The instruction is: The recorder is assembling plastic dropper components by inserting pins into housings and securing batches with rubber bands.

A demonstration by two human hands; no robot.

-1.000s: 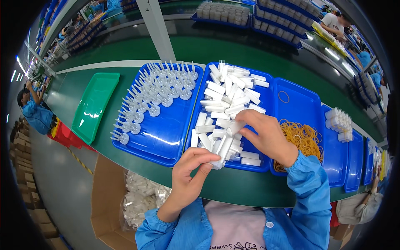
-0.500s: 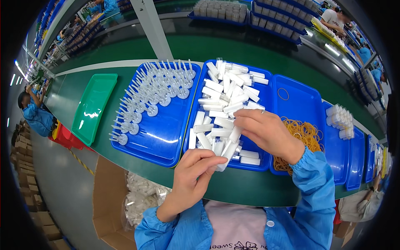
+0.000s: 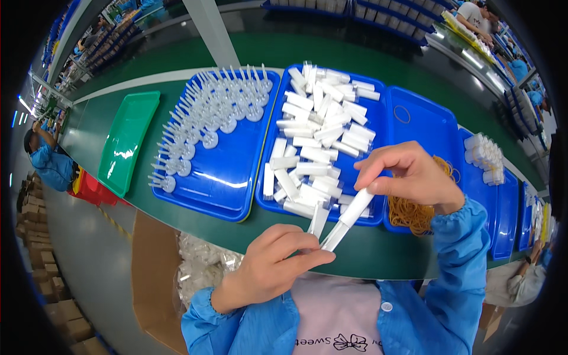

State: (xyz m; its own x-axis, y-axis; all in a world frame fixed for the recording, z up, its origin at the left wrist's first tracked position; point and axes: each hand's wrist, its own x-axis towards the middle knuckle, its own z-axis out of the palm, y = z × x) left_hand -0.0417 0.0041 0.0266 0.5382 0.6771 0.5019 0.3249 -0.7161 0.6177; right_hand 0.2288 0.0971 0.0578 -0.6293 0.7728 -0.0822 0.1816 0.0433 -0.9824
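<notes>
My left hand (image 3: 273,265) pinches the lower, clear end of a white plastic tube (image 3: 355,209) in front of the trays. At its upper end, the thumb and fingers of my right hand (image 3: 414,178) close on the white part. A second whitish, partly clear piece (image 3: 318,220) sticks up beside the left fingertips; whether that hand grips it too I cannot make out. Just beyond my hands, a blue tray (image 3: 273,204) holds a heap of similar white pieces (image 3: 322,127) with clear ends.
Left of the heap, clear round-based stems (image 3: 216,112) stand in another blue tray (image 3: 222,192). A green tray (image 3: 127,142) lies farther left. On the right, yellow-brown rubber bands (image 3: 411,212) fill part of a blue tray (image 3: 423,130). An open cardboard box (image 3: 155,266) stands below the table edge.
My right hand has moved right and nearer, away from the heap, with the white tube's upper end. My left hand has come slightly nearer. The view has shifted a little, so the trays appear higher.
</notes>
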